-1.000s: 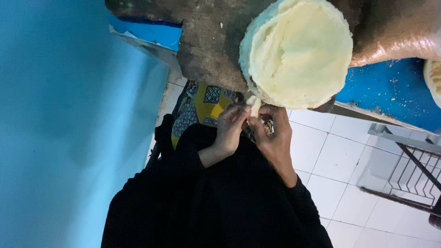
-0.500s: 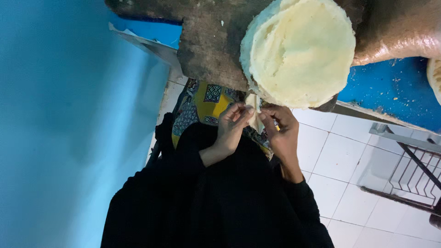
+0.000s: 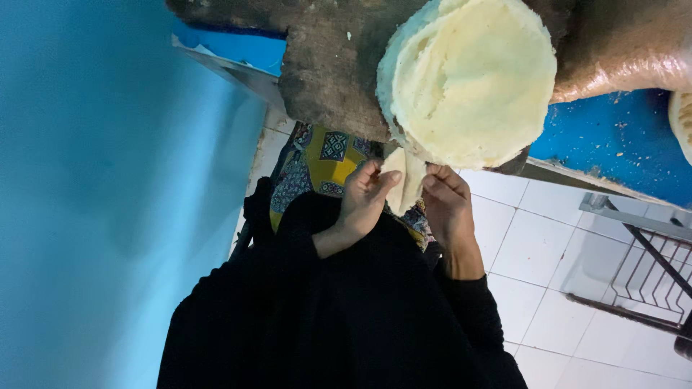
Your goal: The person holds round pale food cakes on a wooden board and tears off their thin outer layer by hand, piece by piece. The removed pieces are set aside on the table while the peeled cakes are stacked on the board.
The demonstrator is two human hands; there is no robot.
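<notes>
Since a moment ago, both hands are lifting slightly toward the dough, the pale strip now showing more plainly between them. Nearest, the left hand and right hand are each pinching closed on the hanging dough strip, seemingly to tear it free, though the grip is partly hidden. Farther off, the round dough stack is resting on a dark wooden slab over the blue table.

Pale dough strip hanging below round flatbread
</notes>
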